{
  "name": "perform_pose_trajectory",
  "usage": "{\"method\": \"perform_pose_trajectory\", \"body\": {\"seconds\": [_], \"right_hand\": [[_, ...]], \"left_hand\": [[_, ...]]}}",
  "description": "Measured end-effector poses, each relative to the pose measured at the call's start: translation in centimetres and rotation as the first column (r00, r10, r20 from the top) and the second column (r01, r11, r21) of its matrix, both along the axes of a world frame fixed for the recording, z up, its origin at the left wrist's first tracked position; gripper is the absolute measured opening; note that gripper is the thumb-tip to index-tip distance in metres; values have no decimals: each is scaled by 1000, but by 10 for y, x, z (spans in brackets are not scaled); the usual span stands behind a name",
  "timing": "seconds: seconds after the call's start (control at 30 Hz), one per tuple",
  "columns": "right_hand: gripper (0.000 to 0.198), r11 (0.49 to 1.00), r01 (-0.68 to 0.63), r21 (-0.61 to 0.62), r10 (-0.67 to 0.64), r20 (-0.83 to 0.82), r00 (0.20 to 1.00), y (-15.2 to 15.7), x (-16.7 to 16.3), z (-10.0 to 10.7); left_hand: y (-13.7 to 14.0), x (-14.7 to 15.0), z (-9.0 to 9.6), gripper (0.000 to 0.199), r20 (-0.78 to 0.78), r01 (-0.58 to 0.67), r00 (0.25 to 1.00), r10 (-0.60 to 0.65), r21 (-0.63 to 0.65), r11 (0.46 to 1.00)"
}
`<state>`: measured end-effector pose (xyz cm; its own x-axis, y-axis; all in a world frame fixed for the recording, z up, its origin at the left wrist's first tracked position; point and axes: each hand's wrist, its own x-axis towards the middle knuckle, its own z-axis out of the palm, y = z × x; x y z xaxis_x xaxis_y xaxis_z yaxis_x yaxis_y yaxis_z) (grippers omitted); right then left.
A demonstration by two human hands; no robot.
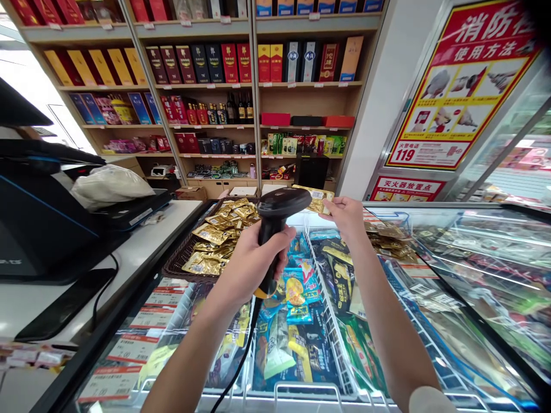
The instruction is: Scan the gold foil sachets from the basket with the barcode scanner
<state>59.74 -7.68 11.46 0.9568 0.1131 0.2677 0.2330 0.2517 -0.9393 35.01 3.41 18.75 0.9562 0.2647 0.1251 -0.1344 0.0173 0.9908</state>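
My left hand is wrapped round the handle of a black barcode scanner, held upright over the freezer. Its cable runs down toward me. Between the fingers and thumb of my right hand is a gold snack packet, whose white barcode label shows. The scanner's head points toward the packet, partly covering its left side. To the left of my left hand, a brown wicker basket holds many similar gold packets. More gold packets lie in a pile right of my right forearm.
The glass-topped freezer contains wire baskets of wrapped frozen goods. At left, a counter bears a black checkout machine, a white plastic bag and a phone-like black slab. Shelves of boxes and bottles stand behind.
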Motion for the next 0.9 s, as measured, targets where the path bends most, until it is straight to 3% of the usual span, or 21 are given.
{"method": "perform_pose_trajectory", "body": {"seconds": [0.27,0.47,0.6,0.67,0.73,0.8,0.9], "right_hand": [[38,999,46,4,-46,21,999,-3,1,2],[31,998,61,6,-61,48,997,-6,-1,6],[26,979,177,-97,-165,121,979,-14,8,5],[23,920,322,-223,-279,205,938,-24,16,3],[21,824,454,-340,-366,292,883,-37,26,1],[19,740,522,-423,-414,326,850,-53,35,-2],[16,662,577,-477,-507,282,815,-78,52,-9]], "left_hand": [[3,1,0,26,-15,13,1000,-13,-14,1000],[1,2,-1,28,-31,18,999,-18,-22,1000],[0,-3,5,27,-23,21,999,-22,-42,999],[-1,-7,10,24,6,1,1000,-1,-57,998],[-1,-13,17,22,34,-22,999,24,-57,998],[-2,-19,23,22,52,-49,997,52,-58,997],[-2,-28,29,23,70,-102,992,106,-71,992]]}}
